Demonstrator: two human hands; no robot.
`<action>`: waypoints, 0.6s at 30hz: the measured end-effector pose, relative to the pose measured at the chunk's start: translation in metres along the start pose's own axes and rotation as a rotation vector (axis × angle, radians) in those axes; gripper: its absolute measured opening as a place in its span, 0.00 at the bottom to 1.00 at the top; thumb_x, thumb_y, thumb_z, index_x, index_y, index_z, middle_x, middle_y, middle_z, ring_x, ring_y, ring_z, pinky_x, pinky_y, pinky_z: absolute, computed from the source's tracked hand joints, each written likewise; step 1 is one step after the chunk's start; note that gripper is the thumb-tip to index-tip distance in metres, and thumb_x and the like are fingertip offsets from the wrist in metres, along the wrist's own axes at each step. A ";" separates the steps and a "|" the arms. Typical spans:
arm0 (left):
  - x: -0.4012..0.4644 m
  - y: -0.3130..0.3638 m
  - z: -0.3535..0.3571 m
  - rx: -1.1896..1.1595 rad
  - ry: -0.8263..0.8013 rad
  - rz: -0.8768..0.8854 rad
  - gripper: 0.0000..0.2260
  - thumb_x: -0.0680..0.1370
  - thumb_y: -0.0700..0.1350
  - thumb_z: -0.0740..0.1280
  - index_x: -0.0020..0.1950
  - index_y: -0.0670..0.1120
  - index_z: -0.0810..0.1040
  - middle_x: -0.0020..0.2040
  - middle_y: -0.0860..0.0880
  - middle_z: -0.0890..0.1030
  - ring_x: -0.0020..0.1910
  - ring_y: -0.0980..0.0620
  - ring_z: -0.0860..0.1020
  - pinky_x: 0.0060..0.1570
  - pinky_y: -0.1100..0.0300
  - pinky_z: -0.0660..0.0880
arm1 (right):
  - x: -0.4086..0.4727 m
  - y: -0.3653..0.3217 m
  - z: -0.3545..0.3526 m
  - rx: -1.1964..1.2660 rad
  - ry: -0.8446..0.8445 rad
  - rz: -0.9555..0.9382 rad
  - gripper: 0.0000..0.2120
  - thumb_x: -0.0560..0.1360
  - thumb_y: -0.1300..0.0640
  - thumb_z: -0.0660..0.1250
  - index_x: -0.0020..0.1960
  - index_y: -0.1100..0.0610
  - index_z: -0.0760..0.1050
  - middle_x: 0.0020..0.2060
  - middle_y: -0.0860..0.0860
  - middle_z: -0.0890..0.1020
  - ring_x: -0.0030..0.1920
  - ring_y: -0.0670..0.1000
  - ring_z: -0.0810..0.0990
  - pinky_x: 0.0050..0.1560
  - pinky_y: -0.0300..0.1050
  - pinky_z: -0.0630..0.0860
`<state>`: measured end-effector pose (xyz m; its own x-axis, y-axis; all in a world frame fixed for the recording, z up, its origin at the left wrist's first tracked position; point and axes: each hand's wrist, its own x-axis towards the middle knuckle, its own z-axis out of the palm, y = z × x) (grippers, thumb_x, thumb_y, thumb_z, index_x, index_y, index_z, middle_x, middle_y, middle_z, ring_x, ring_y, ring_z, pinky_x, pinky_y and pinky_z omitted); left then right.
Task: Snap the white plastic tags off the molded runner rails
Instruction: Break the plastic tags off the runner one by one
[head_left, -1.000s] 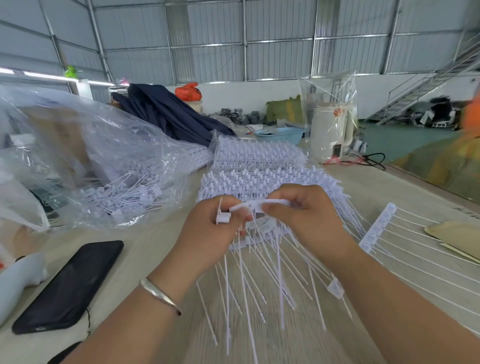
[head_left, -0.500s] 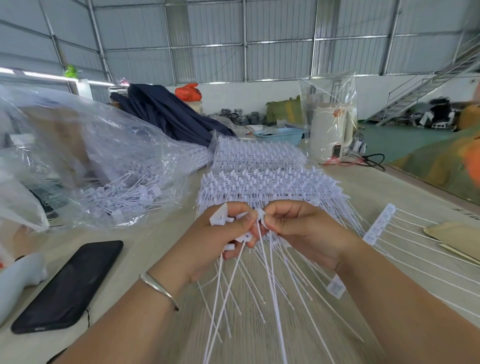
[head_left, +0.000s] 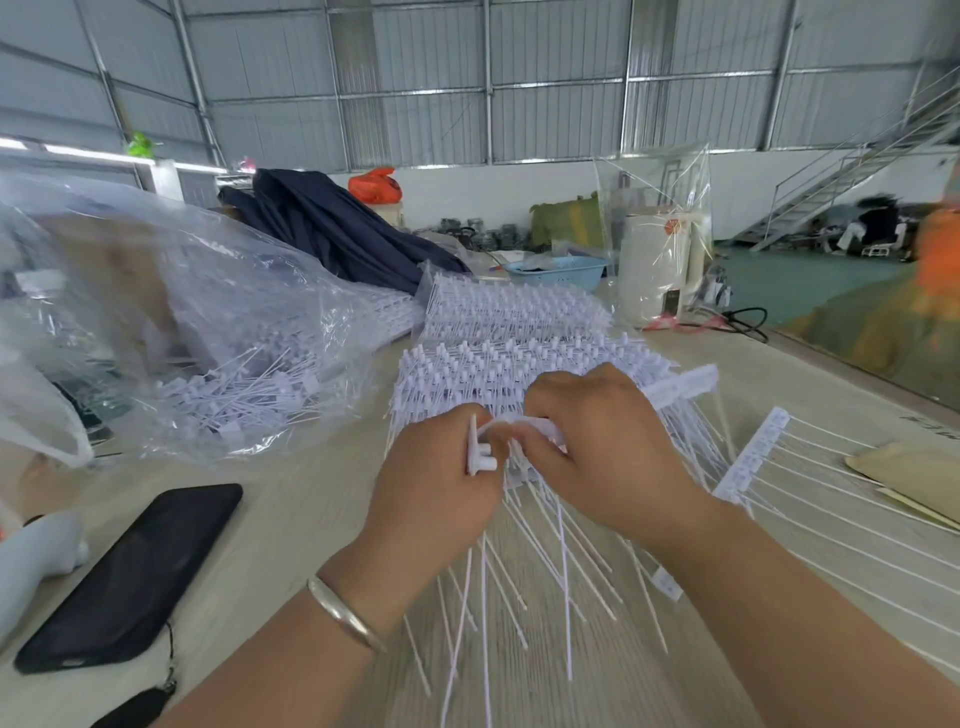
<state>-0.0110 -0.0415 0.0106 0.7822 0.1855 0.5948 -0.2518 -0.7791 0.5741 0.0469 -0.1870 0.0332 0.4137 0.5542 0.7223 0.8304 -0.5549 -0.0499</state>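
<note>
White ridged runner rail (head_left: 675, 387) gripped between both hands (head_left: 524, 467).

Both forearms run off the bottom edge; the right hand (head_left: 605, 447) hides its own fingertips; an orange figure (head_left: 939, 249) blurs at right

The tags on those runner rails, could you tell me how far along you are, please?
Done: loose tags fill the clear bag. In hand: the left hand and right hand grip one rail, its tags hanging. Left: two stacks of rails behind, another rail at right.
</note>
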 end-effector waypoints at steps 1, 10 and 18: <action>-0.001 0.002 0.001 0.039 0.020 0.009 0.10 0.75 0.42 0.67 0.34 0.43 0.70 0.27 0.50 0.70 0.28 0.49 0.69 0.30 0.51 0.67 | 0.000 -0.003 0.001 -0.132 0.041 -0.032 0.11 0.70 0.60 0.72 0.33 0.59 0.73 0.28 0.51 0.73 0.25 0.56 0.69 0.39 0.48 0.70; -0.001 0.004 0.004 -0.119 0.050 -0.134 0.13 0.67 0.37 0.65 0.27 0.46 0.64 0.21 0.55 0.65 0.23 0.58 0.62 0.24 0.62 0.58 | -0.003 -0.036 0.010 -0.383 0.036 -0.012 0.10 0.54 0.67 0.72 0.27 0.57 0.73 0.25 0.53 0.73 0.24 0.54 0.72 0.42 0.48 0.58; 0.000 -0.005 0.006 -0.028 -0.015 -0.087 0.11 0.75 0.39 0.65 0.32 0.43 0.72 0.28 0.47 0.74 0.27 0.54 0.70 0.28 0.58 0.65 | 0.001 -0.024 0.008 -0.155 -0.188 0.087 0.03 0.68 0.63 0.68 0.37 0.56 0.78 0.36 0.51 0.78 0.34 0.54 0.76 0.49 0.49 0.69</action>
<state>-0.0064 -0.0409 0.0041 0.8100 0.2425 0.5339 -0.1984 -0.7435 0.6387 0.0307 -0.1681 0.0298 0.5553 0.5973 0.5787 0.7273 -0.6862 0.0103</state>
